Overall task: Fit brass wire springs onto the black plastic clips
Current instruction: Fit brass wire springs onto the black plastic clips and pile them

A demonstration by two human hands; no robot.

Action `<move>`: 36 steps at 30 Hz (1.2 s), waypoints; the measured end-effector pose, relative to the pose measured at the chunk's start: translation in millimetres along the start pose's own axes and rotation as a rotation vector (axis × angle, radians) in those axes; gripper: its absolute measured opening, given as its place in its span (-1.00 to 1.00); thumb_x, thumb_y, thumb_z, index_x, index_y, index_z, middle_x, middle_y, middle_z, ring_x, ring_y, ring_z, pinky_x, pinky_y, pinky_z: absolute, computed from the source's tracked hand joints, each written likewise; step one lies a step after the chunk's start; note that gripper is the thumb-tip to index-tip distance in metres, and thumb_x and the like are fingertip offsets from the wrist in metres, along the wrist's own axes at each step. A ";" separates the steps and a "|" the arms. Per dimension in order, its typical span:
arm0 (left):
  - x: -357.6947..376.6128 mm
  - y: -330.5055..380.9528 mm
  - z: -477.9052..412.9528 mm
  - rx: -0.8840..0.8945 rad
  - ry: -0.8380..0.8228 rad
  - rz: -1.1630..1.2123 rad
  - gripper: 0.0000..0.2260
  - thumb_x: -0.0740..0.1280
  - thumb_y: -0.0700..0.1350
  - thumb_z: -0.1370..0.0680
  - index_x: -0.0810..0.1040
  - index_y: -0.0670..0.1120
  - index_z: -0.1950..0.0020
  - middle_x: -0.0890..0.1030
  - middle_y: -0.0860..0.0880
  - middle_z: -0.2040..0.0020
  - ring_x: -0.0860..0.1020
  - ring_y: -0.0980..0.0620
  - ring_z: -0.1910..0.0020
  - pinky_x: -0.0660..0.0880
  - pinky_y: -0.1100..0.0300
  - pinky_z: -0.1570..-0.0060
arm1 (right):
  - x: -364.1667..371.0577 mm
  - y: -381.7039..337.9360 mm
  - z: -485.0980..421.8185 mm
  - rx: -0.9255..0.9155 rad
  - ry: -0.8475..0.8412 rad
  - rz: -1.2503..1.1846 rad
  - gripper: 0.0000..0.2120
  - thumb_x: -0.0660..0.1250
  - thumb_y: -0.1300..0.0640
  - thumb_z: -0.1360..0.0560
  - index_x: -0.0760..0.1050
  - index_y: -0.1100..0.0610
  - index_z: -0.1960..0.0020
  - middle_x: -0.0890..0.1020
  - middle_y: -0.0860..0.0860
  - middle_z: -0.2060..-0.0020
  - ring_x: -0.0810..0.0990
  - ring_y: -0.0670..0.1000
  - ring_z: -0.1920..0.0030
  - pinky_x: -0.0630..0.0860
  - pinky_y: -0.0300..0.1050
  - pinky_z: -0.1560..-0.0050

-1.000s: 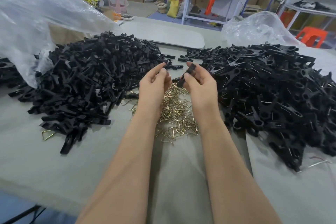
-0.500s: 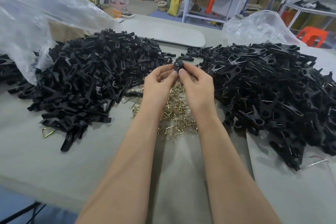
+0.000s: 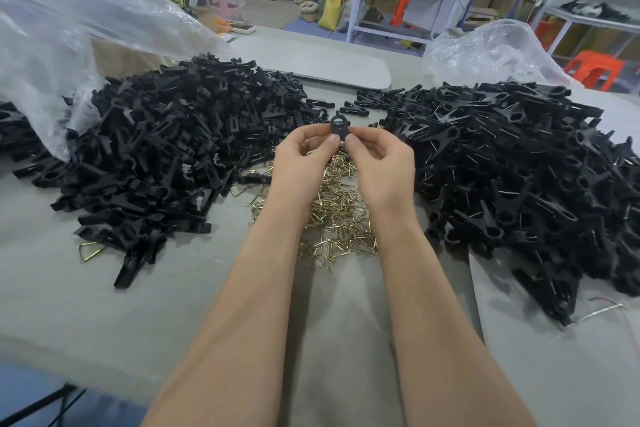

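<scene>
The grey table carries two big black heaps. The left pile looks to be bare clip parts. The right pile shows thin wire glinting on many pieces, so I judge those already fitted. Between the heaps, in the middle of the table, lie the springs, a loose brass scatter directly under the wrists and running back toward the person. The left hand and right hand meet above the far edge of that scatter, raised off the table, knuckles outward and thumbs toward the camera. Each pinches the same clip between thumb and forefinger, and the other fingers curl loosely behind. The clip stands close to upright. Its ring end points up and away from the person, clear of the fingertips, and its lower part is hidden behind the two thumbs. Its long axis therefore runs up out of the pinch, with one hand on either side and neither nearer than the other. Whether a spring already sits on it I cannot tell; no brass shows at the ring. If it is bare, the next spring lies straight below and a little nearer the body, in equal reach of both hands. If it is fitted, the right pile is the natural drop and the right hand is closer to it.
</scene>
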State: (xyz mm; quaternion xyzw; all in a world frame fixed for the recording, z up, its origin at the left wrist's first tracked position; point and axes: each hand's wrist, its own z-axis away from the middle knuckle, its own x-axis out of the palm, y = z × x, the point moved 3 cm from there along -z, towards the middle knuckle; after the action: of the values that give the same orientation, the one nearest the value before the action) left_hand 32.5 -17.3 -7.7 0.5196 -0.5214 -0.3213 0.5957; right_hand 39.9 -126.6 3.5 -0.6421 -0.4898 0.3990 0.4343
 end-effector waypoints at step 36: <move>-23.8 -1.0 -6.8 -0.422 0.165 0.852 -0.96 0.37 -0.30 -0.49 0.56 -0.28 0.10 0.59 -0.16 0.15 0.63 0.04 0.17 0.61 0.28 0.24 | 15.9 7.0 17.4 0.076 -0.404 0.779 -0.85 0.33 -0.01 -0.53 0.58 0.03 -0.01 0.63 -0.04 0.12 0.58 0.00 0.01 0.48 -0.14 0.02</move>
State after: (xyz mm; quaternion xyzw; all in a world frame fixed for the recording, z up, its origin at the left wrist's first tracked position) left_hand 33.3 6.4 -14.9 0.1516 -0.5621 -0.1051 0.8062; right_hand 28.8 -109.2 -9.9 -0.6714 -0.2714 0.6682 0.1702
